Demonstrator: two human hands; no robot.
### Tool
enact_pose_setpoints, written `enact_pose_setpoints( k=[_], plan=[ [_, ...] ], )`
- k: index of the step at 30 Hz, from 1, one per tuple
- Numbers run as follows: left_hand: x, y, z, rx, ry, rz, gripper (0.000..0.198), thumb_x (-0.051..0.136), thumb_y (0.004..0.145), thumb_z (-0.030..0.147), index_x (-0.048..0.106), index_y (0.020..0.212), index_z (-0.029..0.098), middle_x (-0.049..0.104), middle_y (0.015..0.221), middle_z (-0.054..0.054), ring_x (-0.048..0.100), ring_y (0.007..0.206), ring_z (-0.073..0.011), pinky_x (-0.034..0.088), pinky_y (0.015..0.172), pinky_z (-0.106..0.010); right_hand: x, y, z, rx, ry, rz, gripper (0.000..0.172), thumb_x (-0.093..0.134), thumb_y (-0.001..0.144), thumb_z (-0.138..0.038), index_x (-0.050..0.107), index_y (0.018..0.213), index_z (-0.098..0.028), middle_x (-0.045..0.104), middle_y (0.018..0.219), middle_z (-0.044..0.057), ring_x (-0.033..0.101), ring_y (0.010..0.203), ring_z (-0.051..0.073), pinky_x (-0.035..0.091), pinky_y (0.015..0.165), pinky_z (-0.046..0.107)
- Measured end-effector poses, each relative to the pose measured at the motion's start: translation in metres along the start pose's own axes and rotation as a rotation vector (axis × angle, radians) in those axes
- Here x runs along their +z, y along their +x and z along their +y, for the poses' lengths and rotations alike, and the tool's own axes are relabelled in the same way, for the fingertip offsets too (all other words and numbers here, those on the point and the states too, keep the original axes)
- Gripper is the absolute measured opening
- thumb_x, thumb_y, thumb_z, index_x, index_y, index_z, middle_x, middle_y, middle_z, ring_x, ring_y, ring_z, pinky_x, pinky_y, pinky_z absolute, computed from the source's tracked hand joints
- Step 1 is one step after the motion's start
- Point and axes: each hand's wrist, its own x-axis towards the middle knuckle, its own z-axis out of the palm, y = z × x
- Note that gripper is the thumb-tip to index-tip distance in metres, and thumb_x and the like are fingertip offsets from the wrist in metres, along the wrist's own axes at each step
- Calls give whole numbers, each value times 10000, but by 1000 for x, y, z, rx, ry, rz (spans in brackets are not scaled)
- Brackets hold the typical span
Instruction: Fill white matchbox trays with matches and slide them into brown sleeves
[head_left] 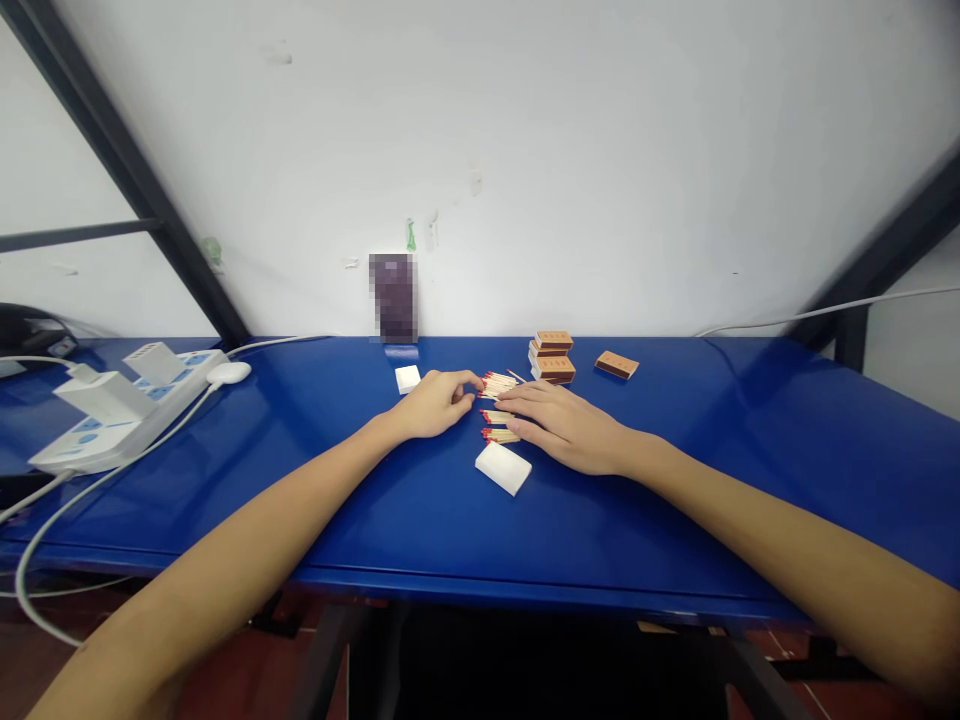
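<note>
Red-tipped matches lie in small groups on the blue table: an upper pile (498, 384), a middle group (496, 417) and a lower group (499, 436). My left hand (439, 402) is at the left of the upper pile, fingers bent and apart, its index fingertip at the match heads. From the right, my right hand (564, 424) lies over the tail ends of the matches with its fingers spread and partly hiding them. Just below the groups is a white rectangular tray (503, 468). A smaller white piece (407, 379) sits beyond my left hand.
Stacked matchboxes (553, 368) stand behind my right hand, with a single matchbox (616, 365) to their right. A blurred dark object (394, 298) leans on the wall. A white power strip (112, 437) with chargers and cables occupies the table's left side.
</note>
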Motion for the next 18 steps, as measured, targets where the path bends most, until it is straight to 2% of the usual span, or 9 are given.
enact_pose_setpoints(
  k=[9, 18],
  plan=[
    [1, -2, -4, 43, 4, -23, 371, 461, 873, 140, 662, 1183, 171, 537, 577, 56, 481, 530, -109, 381, 605, -238, -1, 0, -2, 27, -7, -28, 468, 339, 1031, -434, 600, 1339, -196, 586, 1397, 103, 502, 1290, 291, 383, 1073, 497],
    [0, -2, 1, 70, 40, -41, 399, 434, 870, 111, 710, 1152, 167, 705, 793, -11, 557, 615, -119, 430, 683, -242, 0, 0, 1, -13, 36, 18, 437, 347, 1032, -399, 710, 1172, -200, 643, 1320, 100, 544, 1245, 289, 395, 1058, 484]
  ],
)
